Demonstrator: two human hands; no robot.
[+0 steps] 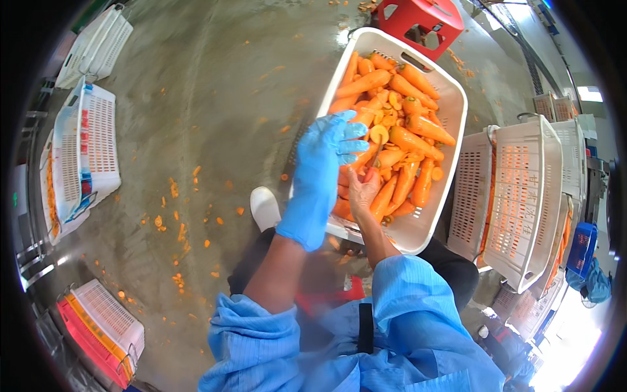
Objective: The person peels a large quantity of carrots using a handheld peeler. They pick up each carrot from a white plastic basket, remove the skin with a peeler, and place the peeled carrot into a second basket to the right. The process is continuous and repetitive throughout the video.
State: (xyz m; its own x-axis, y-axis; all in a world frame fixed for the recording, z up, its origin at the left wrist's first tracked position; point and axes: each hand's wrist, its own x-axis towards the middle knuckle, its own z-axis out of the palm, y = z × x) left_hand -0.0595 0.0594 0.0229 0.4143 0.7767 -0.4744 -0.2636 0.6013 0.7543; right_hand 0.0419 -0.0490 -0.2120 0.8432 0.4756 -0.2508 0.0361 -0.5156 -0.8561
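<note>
My left hand, in a blue glove, hovers over the left side of a white plastic crate with its fingers spread. No carrot shows between those fingers; the palm is partly hidden. Bare and just beside it, my right hand grips the red handle of a small knife. The blade points away from me, its tip by a round cut carrot piece. Whole, wet carrots fill the crate, with cut ends and slices among them.
A red plastic stool stands beyond the crate. Stacked white crates rise at the right, and more crates line the left. Carrot scraps litter the wet floor. My white boot is left of the crate.
</note>
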